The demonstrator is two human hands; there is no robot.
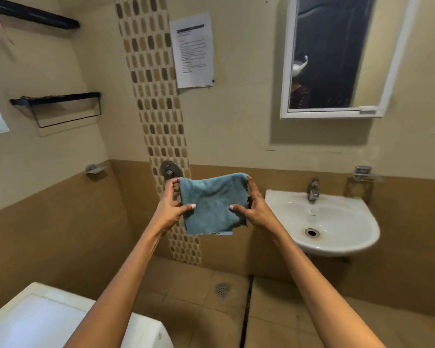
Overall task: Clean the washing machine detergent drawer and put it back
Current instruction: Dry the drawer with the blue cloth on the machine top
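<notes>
A blue microfibre cloth is held up flat in front of me at arm's length, folded into a rough square. My left hand pinches its left edge, thumb on the front. My right hand grips its right edge the same way. The white washing machine shows only its top at the lower left, under my left forearm. The detergent drawer is not in sight.
A white wall basin with a tap hangs to the right of the cloth. A round wall valve sits just behind the cloth's top left corner. A floor drain lies below. Mirror upper right, black shelves upper left.
</notes>
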